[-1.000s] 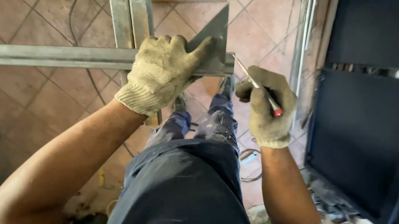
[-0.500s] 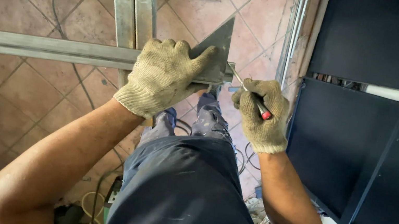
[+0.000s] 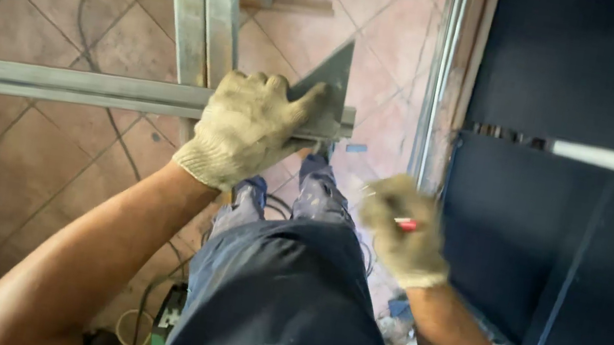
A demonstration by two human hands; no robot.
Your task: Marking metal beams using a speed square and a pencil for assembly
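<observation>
While left hand (image 3: 252, 132) clamps square (image 3: 329, 91) flat on bar (image 3: 69, 84), right hand (image 3: 399, 231) at 4 o'clock fists a marker (image 3: 406, 225); steel looks stiff, heavy, best gripped mid-length.

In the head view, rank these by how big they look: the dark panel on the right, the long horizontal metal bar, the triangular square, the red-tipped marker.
1. dark panel
2. horizontal metal bar
3. triangular square, partly under the left hand
4. red-tipped marker, blurred in the right hand
</observation>
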